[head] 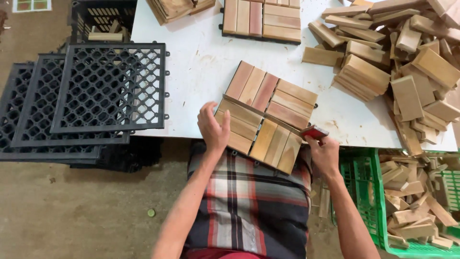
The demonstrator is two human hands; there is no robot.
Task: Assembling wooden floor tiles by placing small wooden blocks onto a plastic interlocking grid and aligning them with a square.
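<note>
My left hand (214, 128) lies flat on the wooden tile (265, 115), fingers together and pressing down at its 8 o'clock edge. My right hand (324, 152) sits at the tile's 4 o'clock corner, fingers pinching a small red tool (314, 132) against that corner. The tile is a square of short slats in four blocks, pale to reddish, turned a little askew. It lies on the white tabletop (201, 72) at the near edge, and its near corner hangs over my checked lap.

At 12 o'clock from the tile a second finished tile (261, 18) rests flat on the tabletop, with another stack of wood (177, 7) at 11 o'clock beside it. From 1 to 3 o'clock loose slats (397, 62) are heaped in a wide pile that reaches the tabletop's right end. The tabletop shows scuffs and brown smears.

At 9 o'clock a stack of black plastic grids (86, 96) overlaps the tabletop's left edge, with a black crate (100, 21) behind it at 10 o'clock. At 4 o'clock, below the tabletop, a green crate (369, 192) holds wood offcuts (412, 201). The floor (72, 211) is bare grey concrete, dusty.
</note>
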